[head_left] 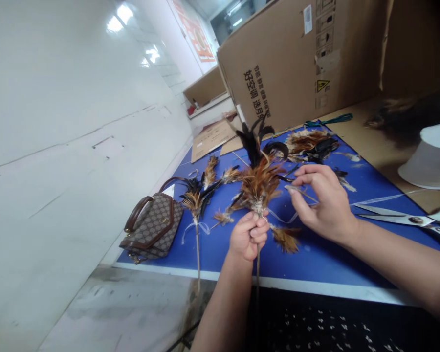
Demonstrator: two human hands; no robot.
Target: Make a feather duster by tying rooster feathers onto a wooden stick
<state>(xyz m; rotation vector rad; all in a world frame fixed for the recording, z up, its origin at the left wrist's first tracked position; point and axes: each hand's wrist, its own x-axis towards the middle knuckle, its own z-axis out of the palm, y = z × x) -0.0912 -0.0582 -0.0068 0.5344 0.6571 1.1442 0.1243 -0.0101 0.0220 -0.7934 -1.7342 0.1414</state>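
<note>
My left hand (248,234) is closed in a fist around a thin stick topped with a bunch of brown and black feathers (259,178), held upright over the blue table (315,254). My right hand (324,200) sits just to the right of the bunch. Its fingers pinch a single feather (301,191) pointing toward the bunch. A clear ribbon or tape (381,199) trails from the bunch across the table to the right.
A finished feather stick (197,205) lies left of my hands beside a brown patterned handbag (152,227). Loose feathers (310,143) pile up behind. Scissors (407,218) and a white spool (432,156) lie at the right. Large cardboard boxes (289,63) stand behind.
</note>
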